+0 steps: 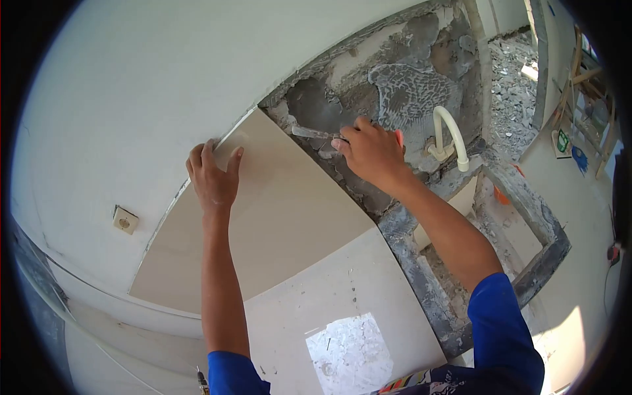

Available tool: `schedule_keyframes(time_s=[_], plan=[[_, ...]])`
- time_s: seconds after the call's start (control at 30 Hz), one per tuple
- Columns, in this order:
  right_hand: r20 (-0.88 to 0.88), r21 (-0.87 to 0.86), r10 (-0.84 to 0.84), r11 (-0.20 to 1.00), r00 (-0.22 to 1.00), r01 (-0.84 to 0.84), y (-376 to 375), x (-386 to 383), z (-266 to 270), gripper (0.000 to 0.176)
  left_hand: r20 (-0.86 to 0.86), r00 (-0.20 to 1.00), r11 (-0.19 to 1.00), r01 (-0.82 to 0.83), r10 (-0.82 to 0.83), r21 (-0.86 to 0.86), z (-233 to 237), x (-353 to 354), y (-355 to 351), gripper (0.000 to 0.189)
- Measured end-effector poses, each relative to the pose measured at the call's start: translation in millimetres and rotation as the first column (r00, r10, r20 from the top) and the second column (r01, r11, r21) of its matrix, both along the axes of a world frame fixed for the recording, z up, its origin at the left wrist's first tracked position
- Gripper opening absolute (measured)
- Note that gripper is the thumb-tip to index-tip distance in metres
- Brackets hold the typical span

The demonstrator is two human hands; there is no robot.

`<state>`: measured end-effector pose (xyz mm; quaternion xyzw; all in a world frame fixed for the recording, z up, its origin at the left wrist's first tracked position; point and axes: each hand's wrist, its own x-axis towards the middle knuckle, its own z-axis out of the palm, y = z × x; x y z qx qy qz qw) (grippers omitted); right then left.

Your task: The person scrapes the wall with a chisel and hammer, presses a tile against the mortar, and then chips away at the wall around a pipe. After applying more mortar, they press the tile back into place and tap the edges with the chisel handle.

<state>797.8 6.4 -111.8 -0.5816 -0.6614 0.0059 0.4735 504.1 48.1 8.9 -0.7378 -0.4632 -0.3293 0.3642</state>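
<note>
My left hand [216, 174] rests with spread fingers at the upper edge of a large beige tile [263, 197] on the wall. Its fingertips reach over that edge and the thumb stands apart on the face. My right hand [372, 153] is closed around a putty knife [313, 133] with a thin metal blade and a reddish handle end. The blade points left, close to the tile's right edge, over a rough stripped wall patch [359, 99]. Grey adhesive with ridged marks [411, 92] covers part of that patch.
A cream curved faucet [451, 135] sticks out right of my right hand. Below it is a rough concrete counter frame [526, 276] with an opening. A wall socket [125, 220] sits at left. Rubble [513, 85] lies beyond, and a pale countertop [342, 283] spreads before me.
</note>
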Motion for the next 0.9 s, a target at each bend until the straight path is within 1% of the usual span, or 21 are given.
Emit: schedule_keyframes(time_s=[0.03, 0.1, 0.13, 0.17, 0.2, 0.27, 0.3, 0.4, 0.5, 0.6, 0.7, 0.8, 0.9], plan=[[0.049, 0.025, -0.019, 1.0, 0.999, 0.018, 8, 3, 8, 0.031, -0.003, 1.0, 1.0, -0.013, 0.013, -0.001, -3, 0, 2, 0.064], [0.147, 0.071, -0.067, 0.996, 0.987, 0.057, 22, 8, 20, 0.031, -0.034, 0.999, 0.997, 0.005, -0.002, 0.082, -13, -6, 3, 0.062], [0.206, 0.08, -0.063, 0.996, 0.976, 0.048, 28, 12, 25, 0.032, -0.046, 0.999, 0.993, 0.017, -0.011, 0.121, -17, -9, 3, 0.062], [0.265, 0.084, -0.057, 0.996, 0.963, 0.036, 33, 15, 28, 0.032, -0.058, 0.998, 0.986, 0.008, 0.002, 0.166, -18, -10, 4, 0.059], [0.323, 0.087, -0.051, 0.996, 0.945, 0.024, 39, 18, 30, 0.032, -0.046, 0.999, 0.985, -0.011, 0.019, 0.173, -19, -11, 4, 0.058], [0.325, 0.109, 0.022, 0.992, 0.945, -0.06, 53, 24, 33, 0.033, -0.02, 0.998, 0.981, -0.051, 0.056, 0.188, -21, -16, 6, 0.056], [0.33, 0.121, 0.063, 0.987, 0.942, -0.108, 60, 25, 35, 0.034, -0.056, 0.998, 0.978, -0.024, 0.037, 0.205, -22, -21, 11, 0.059], [0.473, 0.109, 0.059, 0.986, 0.879, -0.125, 73, 23, 44, 0.035, -0.039, 0.995, 0.962, -0.082, 0.095, 0.259, -27, -25, 20, 0.064], [0.465, 0.249, -0.001, 0.96, 0.885, -0.13, 75, 22, 39, 0.034, -0.03, 0.995, 0.951, -0.087, 0.1, 0.298, -31, -24, 23, 0.071], [0.47, 0.298, -0.025, 0.945, 0.882, -0.132, 72, 18, 42, 0.033, -0.019, 0.997, 0.951, -0.071, 0.08, 0.3, -31, -22, 21, 0.07], [0.528, 0.161, -0.036, 0.985, 0.849, -0.058, 49, 6, 45, 0.033, -0.018, 0.999, 0.956, -0.035, 0.042, 0.291, -30, -21, 20, 0.071], [0.449, 0.242, -0.15, 0.969, 0.881, 0.041, 40, -10, 27, 0.033, 0.025, 0.999, 0.96, -0.031, 0.025, 0.279, -30, -18, 18, 0.071], [0.392, 0.356, -0.124, 0.934, 0.912, -0.026, 46, -4, 27, 0.024, 0.003, 1.0, 0.961, -0.017, 0.017, 0.277, -29, -20, 18, 0.073]])
